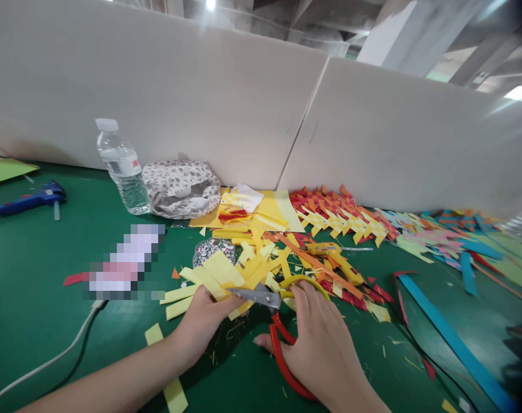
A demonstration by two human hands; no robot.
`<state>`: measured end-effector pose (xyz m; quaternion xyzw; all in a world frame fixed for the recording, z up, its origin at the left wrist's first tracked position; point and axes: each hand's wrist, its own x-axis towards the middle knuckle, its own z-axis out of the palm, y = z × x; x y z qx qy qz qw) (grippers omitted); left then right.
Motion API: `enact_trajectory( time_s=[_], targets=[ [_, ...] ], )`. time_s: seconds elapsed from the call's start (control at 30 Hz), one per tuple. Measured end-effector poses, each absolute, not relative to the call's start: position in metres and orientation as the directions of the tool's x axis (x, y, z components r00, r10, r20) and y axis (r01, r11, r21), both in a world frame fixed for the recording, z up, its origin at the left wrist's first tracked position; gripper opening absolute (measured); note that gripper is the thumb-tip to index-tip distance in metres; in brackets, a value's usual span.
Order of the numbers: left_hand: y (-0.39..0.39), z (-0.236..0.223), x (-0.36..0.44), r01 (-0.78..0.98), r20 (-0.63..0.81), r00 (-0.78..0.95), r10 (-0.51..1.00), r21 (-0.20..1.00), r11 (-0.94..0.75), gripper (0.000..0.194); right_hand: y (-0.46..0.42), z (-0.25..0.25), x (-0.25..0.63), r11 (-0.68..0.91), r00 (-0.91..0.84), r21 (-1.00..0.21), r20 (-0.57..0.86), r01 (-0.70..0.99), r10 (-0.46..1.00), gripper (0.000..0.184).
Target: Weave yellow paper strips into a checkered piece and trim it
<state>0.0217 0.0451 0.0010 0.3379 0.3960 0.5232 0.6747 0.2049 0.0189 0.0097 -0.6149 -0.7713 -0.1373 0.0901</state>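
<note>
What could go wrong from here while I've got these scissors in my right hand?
The blades of the scissors are right beside the left hand, so a slip might nick the thumb. The yellow glue gun lies among orange paper strips; if it is hot, which I can't tell, it could scorch them. The container of small pieces sits beside yellow paper strips, so dragging those might tip it.

No wording can be read: the bottle, between nine and ten o'clock, has a label with a barcode and red characters too small to tell.
</note>
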Motion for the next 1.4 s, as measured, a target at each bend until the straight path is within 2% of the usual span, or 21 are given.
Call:
enact_trajectory(
  time_s=[0.13,0.3,0.5,0.63,0.77,0.83,0.97,1.03,1.2,1.4],
  targets=[
    [0.045,0.0,0.021,-0.431,-0.183,0.16,0.97,0.871,0.235,0.035,0.017,0.007,0.205,0.218,-0.226,0.059,0.301,0.974,0.926,0.084],
    [0.043,0.002,0.02,-0.422,-0.199,0.162,0.966,0.871,0.251,0.031,0.015,0.003,0.205,0.226,-0.234,0.064,0.313,0.972,0.921,0.086],
    [0.041,-0.001,0.021,-0.372,-0.221,0.056,0.974,0.9,0.226,0.022,0.014,0.007,0.207,0.227,-0.231,0.051,0.32,0.973,0.919,0.074],
    [0.044,-0.004,0.017,-0.281,-0.215,-0.039,0.976,0.94,0.196,0.024,0.014,0.006,0.208,0.239,-0.228,0.0,0.292,0.971,0.929,0.076],
    [0.044,-0.001,0.014,-0.303,-0.19,0.015,0.982,0.935,0.185,0.022,0.014,0.007,0.206,0.248,-0.218,-0.082,0.275,0.965,0.937,0.075],
    [0.042,0.001,0.014,-0.357,-0.187,0.074,0.98,0.912,0.201,0.027,0.013,0.008,0.205,0.247,-0.208,-0.128,0.257,0.961,0.944,0.075],
    [0.039,0.003,0.014,-0.404,-0.169,0.21,0.963,0.882,0.243,0.052,0.011,0.011,0.203,0.227,-0.186,-0.175,0.224,0.958,0.957,0.073],
    [0.039,0.003,0.014,-0.377,-0.164,0.202,0.965,0.897,0.232,0.055,0.012,0.012,0.203,0.227,-0.186,-0.17,0.228,0.959,0.956,0.073],
    [0.046,0.001,0.011,-0.27,-0.124,0.106,0.987,0.951,0.149,0.041,0.012,0.008,0.205,0.241,-0.21,-0.092,0.259,0.966,0.943,0.079],
    [0.051,-0.005,0.006,-0.24,-0.02,0.174,0.985,0.969,0.062,0.032,0.012,0.002,0.208,0.261,-0.241,-0.03,0.293,0.965,0.925,0.084]
  ],
)
